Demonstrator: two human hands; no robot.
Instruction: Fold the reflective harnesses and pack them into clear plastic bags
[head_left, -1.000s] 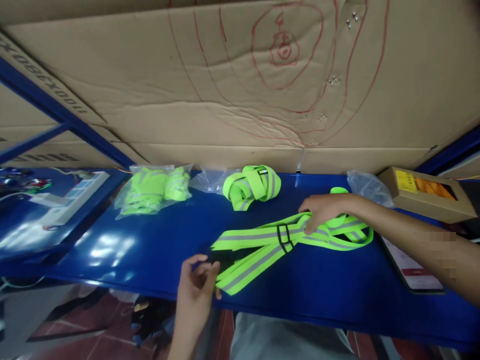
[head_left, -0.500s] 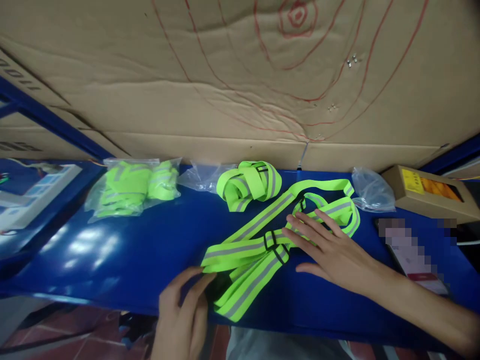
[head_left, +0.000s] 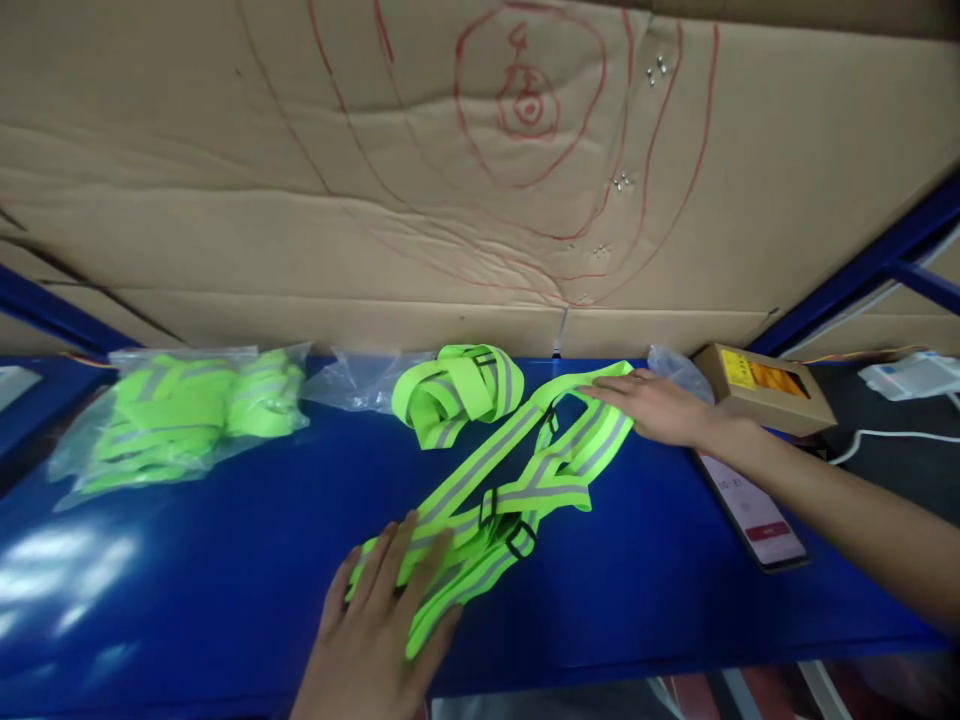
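**Two hands now lie at opposite ends of the loose straps**

Half a second ago the right hand (head_left: pixel 660 408) was spread over the middle of the loose straps (head_left: pixel 547 492); it has gone to their far end, just beyond and left of the phone (head_left: pixel 757 515). Its fingers lie long and close together on the end loop; its thumb is hidden, so I cannot tell whether it pinches. The left hand (head_left: pixel 375 620), bent at the near end then, is now spread over that end, well left of the phone.

The straps lie on the blue table (head_left: pixel 262 600), left of the phone. Their middle is uncovered, with two black buckles (head_left: pixel 520 540) showing, and the lengths cross there, so they look unsorted to me. The coiled strap (head_left: pixel 469 385), farther back and left of the phone, seems unmoved.
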